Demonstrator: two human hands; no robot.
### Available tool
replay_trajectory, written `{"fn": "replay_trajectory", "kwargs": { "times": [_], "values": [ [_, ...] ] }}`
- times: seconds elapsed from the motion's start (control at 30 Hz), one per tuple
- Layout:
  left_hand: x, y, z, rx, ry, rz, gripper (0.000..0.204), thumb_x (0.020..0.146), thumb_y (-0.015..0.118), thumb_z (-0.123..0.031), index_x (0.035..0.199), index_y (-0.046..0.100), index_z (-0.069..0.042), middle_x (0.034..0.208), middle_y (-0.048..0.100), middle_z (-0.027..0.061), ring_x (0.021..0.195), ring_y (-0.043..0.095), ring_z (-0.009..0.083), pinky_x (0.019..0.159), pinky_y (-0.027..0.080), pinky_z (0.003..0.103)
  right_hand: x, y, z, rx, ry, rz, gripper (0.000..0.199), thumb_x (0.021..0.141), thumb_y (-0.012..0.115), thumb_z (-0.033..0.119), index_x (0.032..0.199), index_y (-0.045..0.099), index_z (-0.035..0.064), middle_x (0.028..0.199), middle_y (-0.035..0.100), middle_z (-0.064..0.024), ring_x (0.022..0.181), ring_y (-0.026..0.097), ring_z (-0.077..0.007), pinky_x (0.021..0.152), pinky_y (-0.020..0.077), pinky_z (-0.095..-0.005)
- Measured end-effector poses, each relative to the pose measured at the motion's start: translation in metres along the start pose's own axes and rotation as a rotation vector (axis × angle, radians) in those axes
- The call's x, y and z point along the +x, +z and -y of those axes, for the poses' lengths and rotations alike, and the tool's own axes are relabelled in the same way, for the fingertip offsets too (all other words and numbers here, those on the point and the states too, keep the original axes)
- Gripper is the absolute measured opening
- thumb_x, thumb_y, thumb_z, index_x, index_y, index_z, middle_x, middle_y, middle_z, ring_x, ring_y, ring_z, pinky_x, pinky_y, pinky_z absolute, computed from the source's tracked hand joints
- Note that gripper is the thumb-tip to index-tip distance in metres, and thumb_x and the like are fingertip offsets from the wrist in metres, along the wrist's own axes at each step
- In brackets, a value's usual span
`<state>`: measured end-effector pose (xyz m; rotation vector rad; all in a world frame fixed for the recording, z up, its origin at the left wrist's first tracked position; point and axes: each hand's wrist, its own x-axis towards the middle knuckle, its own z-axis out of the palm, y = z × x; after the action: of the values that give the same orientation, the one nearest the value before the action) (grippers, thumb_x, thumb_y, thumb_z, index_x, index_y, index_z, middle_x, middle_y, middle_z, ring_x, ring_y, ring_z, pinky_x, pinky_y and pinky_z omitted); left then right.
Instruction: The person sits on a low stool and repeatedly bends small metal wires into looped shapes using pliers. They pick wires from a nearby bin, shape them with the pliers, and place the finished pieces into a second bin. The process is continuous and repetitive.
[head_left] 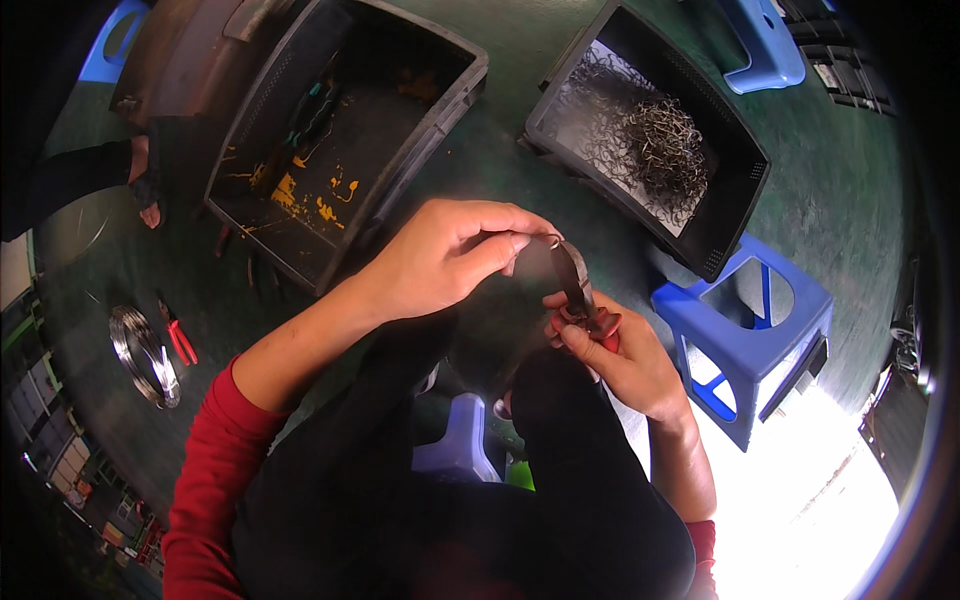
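Note:
My left hand [445, 258] is raised over my lap, thumb and forefinger pinched together. At their tips shows the end of a small bent metal wire [553, 240]; the fingers hide most of it. My right hand [635, 365] is closed round the red handles of a pair of pliers [572, 278]. The dark metal jaws of the pliers point up and left, right at the wire by my left fingertips. Whether the jaws grip the wire I cannot tell.
Ahead on the right, a black crate [735, 215] holds a heap of bent metal hooks [665, 145]. A yellow-stained black crate [425, 175] stands ahead left. A blue stool [800, 300] is at right. Red-handled pliers [180, 340] and a wire coil [145, 355] lie left. Another person's foot [147, 185] is beyond.

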<state>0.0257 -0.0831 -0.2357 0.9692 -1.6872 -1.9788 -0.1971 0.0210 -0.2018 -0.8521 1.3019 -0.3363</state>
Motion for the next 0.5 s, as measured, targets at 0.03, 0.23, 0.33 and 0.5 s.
{"fn": "replay_trajectory", "kwargs": {
  "times": [0.03,0.23,0.33,0.5],
  "values": [
    [0.000,0.000,0.000,0.007,-0.002,0.007,0.026,0.096,0.052,-0.004,0.116,0.069,-0.001,0.082,0.064,0.0031,0.072,0.056,0.0064,0.061,0.042,0.021,0.000,0.001,0.000,0.015,0.007,-0.020,0.030,0.098,0.059,0.020,0.122,0.060,0.0020,0.092,0.064,-0.0046,0.087,0.061,-0.0104,0.070,0.0465,-0.0240],
    [-0.002,0.002,-0.003,-0.041,-0.067,0.006,0.026,0.095,0.052,-0.004,0.114,0.069,0.001,0.075,0.063,0.0031,0.069,0.057,0.0077,0.061,0.043,0.023,0.002,0.006,-0.008,0.039,-0.002,-0.088,0.026,0.095,0.063,0.022,0.112,0.065,0.0029,0.081,0.064,-0.0078,0.077,0.059,-0.0136,0.075,0.0474,-0.0298],
    [-0.004,0.004,-0.005,-0.029,-0.037,0.007,0.027,0.094,0.051,-0.003,0.113,0.069,0.002,0.072,0.062,0.0043,0.066,0.057,0.0081,0.060,0.044,0.023,0.002,0.007,-0.010,0.024,0.013,-0.099,0.024,0.096,0.063,0.020,0.111,0.063,0.0023,0.082,0.062,-0.0050,0.076,0.056,-0.0112,0.073,0.0465,-0.0280],
    [-0.008,0.007,-0.009,0.075,-0.028,-0.017,0.027,0.094,0.050,-0.003,0.112,0.069,0.003,0.069,0.061,0.0058,0.064,0.058,0.0085,0.059,0.044,0.023,0.004,0.007,-0.011,0.006,0.039,-0.078,0.021,0.098,0.061,0.016,0.113,0.061,0.0012,0.089,0.058,0.0007,0.082,0.053,-0.0071,0.077,0.0457,-0.0245]
  ]
}}
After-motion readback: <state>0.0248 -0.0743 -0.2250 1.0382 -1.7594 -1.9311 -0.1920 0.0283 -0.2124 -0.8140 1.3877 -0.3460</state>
